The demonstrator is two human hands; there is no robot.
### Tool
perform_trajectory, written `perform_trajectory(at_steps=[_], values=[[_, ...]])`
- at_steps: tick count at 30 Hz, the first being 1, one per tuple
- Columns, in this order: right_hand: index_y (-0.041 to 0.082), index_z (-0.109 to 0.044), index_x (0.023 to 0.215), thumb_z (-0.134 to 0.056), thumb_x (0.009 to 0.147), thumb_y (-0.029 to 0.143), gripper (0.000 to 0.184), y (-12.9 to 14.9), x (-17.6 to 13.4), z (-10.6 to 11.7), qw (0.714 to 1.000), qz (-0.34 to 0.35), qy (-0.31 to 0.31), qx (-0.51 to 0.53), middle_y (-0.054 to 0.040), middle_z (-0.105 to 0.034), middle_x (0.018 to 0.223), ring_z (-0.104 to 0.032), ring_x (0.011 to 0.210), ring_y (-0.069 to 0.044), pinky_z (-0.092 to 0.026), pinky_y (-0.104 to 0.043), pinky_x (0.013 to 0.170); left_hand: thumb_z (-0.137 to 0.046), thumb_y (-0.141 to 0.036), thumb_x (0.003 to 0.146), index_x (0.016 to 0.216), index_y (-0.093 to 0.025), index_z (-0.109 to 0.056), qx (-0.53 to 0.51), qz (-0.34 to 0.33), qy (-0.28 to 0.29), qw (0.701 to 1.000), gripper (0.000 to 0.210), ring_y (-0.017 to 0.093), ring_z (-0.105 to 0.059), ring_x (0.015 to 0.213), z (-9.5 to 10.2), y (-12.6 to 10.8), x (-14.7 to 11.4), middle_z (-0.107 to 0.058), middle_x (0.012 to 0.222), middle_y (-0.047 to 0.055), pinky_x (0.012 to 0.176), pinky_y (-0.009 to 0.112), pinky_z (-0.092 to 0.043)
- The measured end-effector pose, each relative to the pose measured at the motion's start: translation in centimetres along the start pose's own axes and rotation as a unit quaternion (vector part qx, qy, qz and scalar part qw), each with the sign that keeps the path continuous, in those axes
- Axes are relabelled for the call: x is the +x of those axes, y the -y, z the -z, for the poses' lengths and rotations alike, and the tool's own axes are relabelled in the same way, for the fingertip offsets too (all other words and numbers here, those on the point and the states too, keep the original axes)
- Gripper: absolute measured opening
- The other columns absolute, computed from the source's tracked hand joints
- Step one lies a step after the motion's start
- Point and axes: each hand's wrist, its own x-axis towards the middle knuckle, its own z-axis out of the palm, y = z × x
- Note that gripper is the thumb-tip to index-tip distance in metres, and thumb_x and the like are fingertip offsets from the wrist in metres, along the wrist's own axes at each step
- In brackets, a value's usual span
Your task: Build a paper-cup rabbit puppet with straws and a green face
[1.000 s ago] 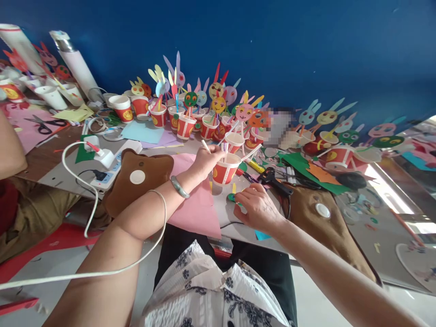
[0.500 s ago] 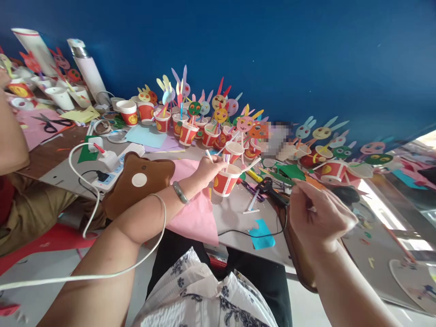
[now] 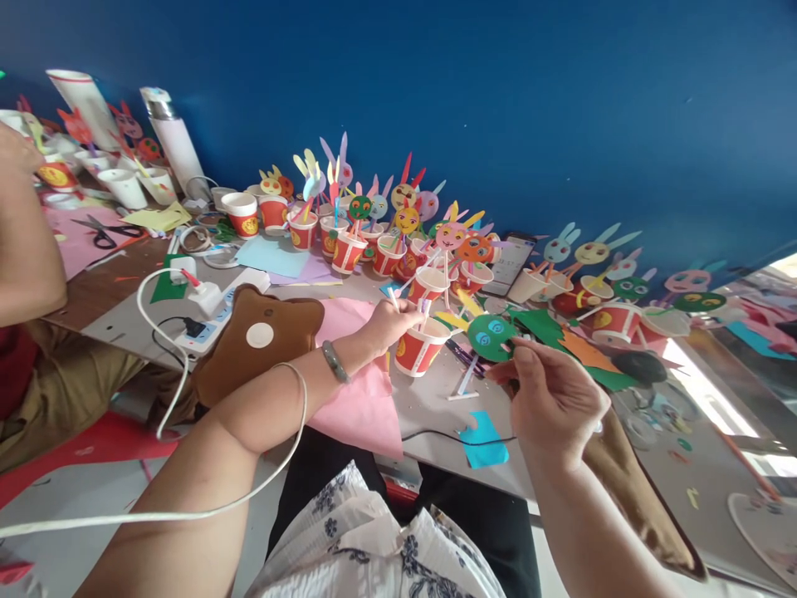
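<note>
Green paper face [image 3: 489, 339] w/ blue eyes + yellow ears was up off the table [image 3: 429, 407], just right of the near red-and-white cup [image 3: 416, 353]. Right hand [image 3: 554, 407] had it pinched by its right edge, thumb vs fingers. Left hand [image 3: 387, 326] was at the cup's rim, pinching a white stick [image 3: 393, 299] that poked up btwn the fingers.

Handling-wise, imo the face was prob super light, thin and bendy, not slippery, but easy to crease, esp at the ears. Edge of the disc looked like the best place to hold it, clear of eyes + ears. Cup looked like light paper too, so prob tippy and squashable; I'd have gone for the wall under the rim w/ a soft grip.

Hard-to-see stuff: right fingertips + thumb covered the face's right edge, so no idea what was under there. Couldn't tell if the left fingers actually touched the cup or just the strips [image 3: 426, 309] by its rim, and the bottoms of those were hidden inside. The face also blocked some tools behind it. Phone [image 3: 507, 262] on the far side: screen too small to read. Co-worker's arm [image 3: 28, 224] was cut off at far left, hand blurry.
</note>
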Motion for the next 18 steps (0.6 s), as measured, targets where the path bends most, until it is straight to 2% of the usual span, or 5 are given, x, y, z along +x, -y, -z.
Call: perform_trajectory(at_steps=[4,8,10,13,18], values=[[0.027,-0.074,0.100,-0.084,0.076,0.036,0.028,0.3,1.2,0.9,0.983,-0.122,-0.011,0.134,0.0062,-0.065,0.063,-0.057,0.045,-0.010,-0.048,-0.025,0.046,-0.068,-0.016,0.071,0.061,-0.017,-0.055,0.003,0.007,0.001,1.000,0.016,0.009,-0.043,0.053,-0.2,0.0,-0.3,-0.050,0.055,-0.003,0.054,0.025,-0.035],[0.025,-0.075,0.090,-0.090,0.065,0.039,0.032,0.0,1.7,2.1,0.940,-0.279,0.070,0.184,0.0036,-0.068,0.073,-0.051,0.045,-0.005,-0.042,-0.020,0.040,-0.070,-0.019,0.070,0.063,-0.016,-0.058,0.010,0.002,0.029,1.000,0.014,0.009,-0.042,0.052,-0.3,0.0,-0.6,-0.048,0.053,-0.004,0.053,0.026,-0.033],[0.024,-0.072,0.080,-0.092,0.060,0.038,0.032,-0.2,1.4,2.6,0.923,-0.322,0.100,0.187,0.0037,-0.066,0.069,-0.051,0.045,-0.006,-0.042,-0.020,0.039,-0.072,-0.020,0.069,0.063,-0.016,-0.058,0.012,0.000,0.037,0.999,0.015,0.010,-0.045,0.054,-0.3,0.0,-0.7,-0.050,0.056,-0.003,0.054,0.026,-0.034],[0.024,-0.066,0.075,-0.092,0.060,0.039,0.033,-0.3,0.7,2.9,0.922,-0.320,0.113,0.186,0.0033,-0.066,0.066,-0.057,0.047,-0.010,-0.047,-0.023,0.041,-0.073,-0.018,0.068,0.063,-0.016,-0.058,0.015,-0.003,0.031,0.999,0.015,0.011,-0.049,0.058,-0.4,0.0,-0.6,-0.052,0.058,-0.002,0.057,0.026,-0.037],[0.026,-0.063,0.084,-0.084,0.072,0.045,0.031,0.1,0.1,2.6,0.931,-0.282,0.177,0.153,0.0000,-0.073,0.076,-0.070,0.060,-0.018,-0.056,-0.031,0.052,-0.070,-0.017,0.069,0.061,-0.016,-0.058,0.016,-0.014,0.002,1.000,0.014,0.009,-0.045,0.056,-0.5,0.3,-0.5,-0.054,0.058,-0.003,0.057,0.025,-0.036]])
